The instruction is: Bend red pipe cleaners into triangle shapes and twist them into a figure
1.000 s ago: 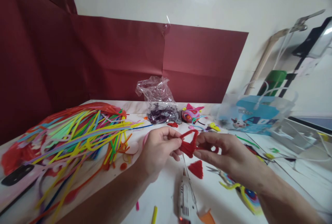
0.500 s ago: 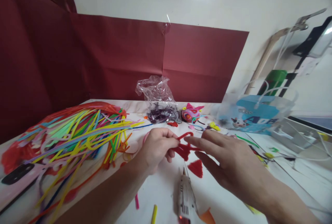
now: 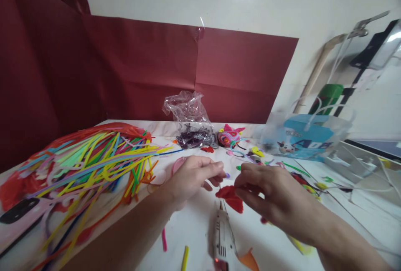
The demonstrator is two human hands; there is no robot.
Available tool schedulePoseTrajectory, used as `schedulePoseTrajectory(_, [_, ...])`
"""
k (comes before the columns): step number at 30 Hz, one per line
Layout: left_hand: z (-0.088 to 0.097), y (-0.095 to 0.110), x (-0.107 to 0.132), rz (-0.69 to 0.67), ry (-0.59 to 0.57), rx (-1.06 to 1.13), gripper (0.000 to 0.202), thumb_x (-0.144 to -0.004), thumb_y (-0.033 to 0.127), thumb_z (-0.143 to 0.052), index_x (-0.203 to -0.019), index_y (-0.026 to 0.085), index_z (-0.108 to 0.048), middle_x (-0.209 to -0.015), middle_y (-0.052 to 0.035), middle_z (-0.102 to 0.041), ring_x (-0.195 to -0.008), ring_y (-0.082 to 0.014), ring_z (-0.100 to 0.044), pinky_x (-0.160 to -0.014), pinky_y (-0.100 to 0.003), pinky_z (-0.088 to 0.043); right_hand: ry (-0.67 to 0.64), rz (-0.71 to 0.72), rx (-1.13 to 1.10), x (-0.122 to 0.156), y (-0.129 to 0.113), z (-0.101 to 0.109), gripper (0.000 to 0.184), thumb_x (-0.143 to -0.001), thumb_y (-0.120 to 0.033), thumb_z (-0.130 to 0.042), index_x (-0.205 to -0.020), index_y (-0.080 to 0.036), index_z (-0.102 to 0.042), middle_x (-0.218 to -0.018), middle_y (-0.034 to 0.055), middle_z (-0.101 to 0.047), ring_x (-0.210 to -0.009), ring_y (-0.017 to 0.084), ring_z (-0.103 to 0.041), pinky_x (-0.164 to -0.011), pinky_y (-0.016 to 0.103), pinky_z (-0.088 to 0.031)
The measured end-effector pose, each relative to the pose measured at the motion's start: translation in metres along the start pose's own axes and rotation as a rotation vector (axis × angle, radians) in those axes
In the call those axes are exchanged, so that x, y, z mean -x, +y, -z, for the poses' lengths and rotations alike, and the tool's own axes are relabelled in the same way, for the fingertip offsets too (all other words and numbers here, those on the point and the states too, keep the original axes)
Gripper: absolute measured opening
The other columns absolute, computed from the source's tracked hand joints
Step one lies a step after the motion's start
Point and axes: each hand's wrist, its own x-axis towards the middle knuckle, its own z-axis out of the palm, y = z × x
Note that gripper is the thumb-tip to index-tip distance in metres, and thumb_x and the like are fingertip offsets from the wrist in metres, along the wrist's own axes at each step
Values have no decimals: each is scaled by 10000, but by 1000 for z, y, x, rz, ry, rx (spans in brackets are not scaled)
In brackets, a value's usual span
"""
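My right hand (image 3: pixel 272 191) has its thumb and fingers pinched on a red fuzzy pipe-cleaner piece (image 3: pixel 224 193), which hangs toward the left, slightly blurred. Just under it, a red fuzzy triangle (image 3: pixel 237 206) overlaps it in view; whether they touch I cannot tell. My left hand (image 3: pixel 199 175) hovers to the left with loosely curled fingers, and no object shows in them. Between the hands and nearer me, a white glue gun (image 3: pixel 222 233) points its nozzle away from me, close below the red pieces. A red light glows near its lower end.
Loose colourful pipe cleaners (image 3: pixel 103 158) pile up at left beside a pink phone (image 3: pixel 25 216). Behind my hands are a clear plastic bag (image 3: pixel 191 116) and a pink fuzzy figure (image 3: pixel 229 136). A translucent blue bag (image 3: pixel 313 137) stands at right, near scattered scraps and cables.
My left hand has let go of the red pipe-cleaner piece. My right hand now holds it alone, lower and closer to the glue gun's nozzle, with its fingers closed further.
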Motion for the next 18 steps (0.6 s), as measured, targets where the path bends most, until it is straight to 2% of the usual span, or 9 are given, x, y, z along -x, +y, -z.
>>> schedulePoseTrajectory(3, [-4, 1, 5, -46, -76, -104, 180, -635, 295, -649, -678, 124, -615, -646, -23, -598, -611, -112, -526, -592, -230, -388, -154, -277, -258, -5, 6, -2, 130, -747, -182, -478, -654, -182, -568, -544, -7, -569, -417, 98, -503, -346, 181, -397])
schedulePoseTrajectory(5, [-7, -2, 7, -83, -46, -242, 149, -613, 236, -655, -720, 138, -622, -654, -15, -601, -618, -124, -526, -577, -231, -383, -241, -362, -392, -7, 10, -3, 135, -749, -200, -461, -661, -177, -561, -537, -6, -576, -409, 98, -499, -299, 164, -392])
schedulePoseTrajectory(9, [-12, -12, 9, -198, 70, -536, 86, -654, 219, -598, -708, 164, -639, -621, -1, -584, -575, -117, -484, -510, -217, -324, -247, -312, -421, -10, 11, -5, 142, -729, -185, -476, -621, -162, -566, -551, -5, -583, -452, 87, -506, -311, 133, -362])
schedulePoseTrajectory(13, [-14, -15, 10, -257, 81, -670, 81, -664, 210, -573, -608, 170, -616, -573, 8, -556, -547, -108, -448, -484, -214, -278, -267, -299, -453, -11, 11, -6, 130, -732, -209, -514, -640, -154, -587, -547, -17, -548, -471, 74, -492, -335, 125, -346])
schedulePoseTrajectory(15, [-14, -14, 11, -243, 68, -649, 106, -665, 201, -559, -576, 166, -604, -532, 18, -523, -517, -98, -423, -468, -213, -262, -303, -323, -508, -11, 12, -5, 128, -727, -239, -545, -644, -150, -587, -541, -26, -519, -460, 69, -466, -326, 127, -336])
schedulePoseTrajectory(18, [-12, -10, 12, -157, -32, -467, 93, -650, 173, -552, -577, 155, -607, -512, 29, -503, -492, -84, -411, -458, -206, -274, -364, -331, -633, -12, 15, -3, 168, -706, -281, -596, -614, -142, -570, -499, -47, -453, -428, 56, -418, -320, 133, -305])
